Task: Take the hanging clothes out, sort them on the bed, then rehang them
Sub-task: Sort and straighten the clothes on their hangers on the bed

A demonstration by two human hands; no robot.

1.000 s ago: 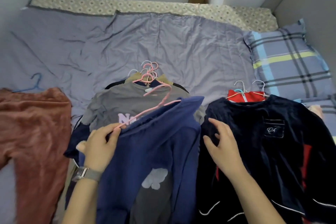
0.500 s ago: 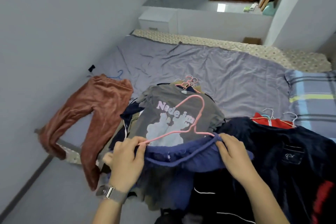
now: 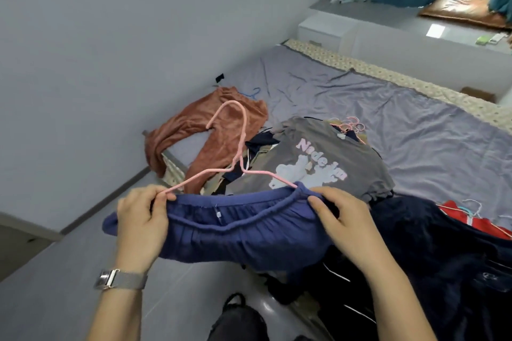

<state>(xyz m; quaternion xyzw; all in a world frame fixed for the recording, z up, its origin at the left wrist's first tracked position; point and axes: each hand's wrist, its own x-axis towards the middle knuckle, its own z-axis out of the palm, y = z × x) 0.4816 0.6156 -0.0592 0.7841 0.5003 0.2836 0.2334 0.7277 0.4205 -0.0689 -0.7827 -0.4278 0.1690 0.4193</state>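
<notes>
**Blue garment held by its waistband, hanger still threaded through**

Nearest the camera, the left hand (image 3: 141,225) and the right hand (image 3: 342,220) each grip an end of the gathered waistband of a blue garment (image 3: 243,232), fingers curled over the cloth and thumbs pinching it from above. It hangs in the air off the near edge of the bed (image 3: 415,130), its body drooping in soft folds. The cloth looks light, limp and easily bunched, so it should follow whatever holds it; the elastic band is the firmest place to take it. A pink hanger (image 3: 238,144) rises from the band, thin and rigid, one arm ending at the left fingers, the other running into the cloth near the right hand.

Beyond, at the near edge, a grey printed T-shirt (image 3: 318,160) tops a pile with more hanger hooks. A dark blue top (image 3: 432,243) lies to the right over something red. Toward the left edge sprawl rust-brown trousers (image 3: 219,130).
</notes>
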